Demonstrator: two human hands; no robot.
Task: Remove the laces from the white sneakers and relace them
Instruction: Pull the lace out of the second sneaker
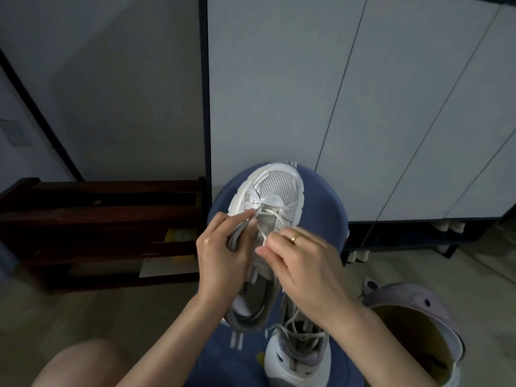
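the white sneaker (268, 219) being worked on lies toe-away on a blue stool (321, 208), its heel overhanging the near edge; a second sneaker (298, 350) sits just below it, loose lace heaped in its opening; the left hand (220, 255) has its fingers curled round the shoe's side at the eyelet row, forefinger stretched to the lowest eyelets, steadying it; the right hand (304, 263) (a gold ring on one finger) pinches the lace (264, 233) between thumb and fingertips, just over the tongue; judging by the look, the shoe is light and its mesh upper soft, so it wants bracing at the firmer eyelet strip or sole, not the mesh; the lace is limp, thin and likely to slip, best taken near its stiff tip for threading; a dark printed word shows on the insole (247, 286), too small and skewed to read surely; no other writing is legible.
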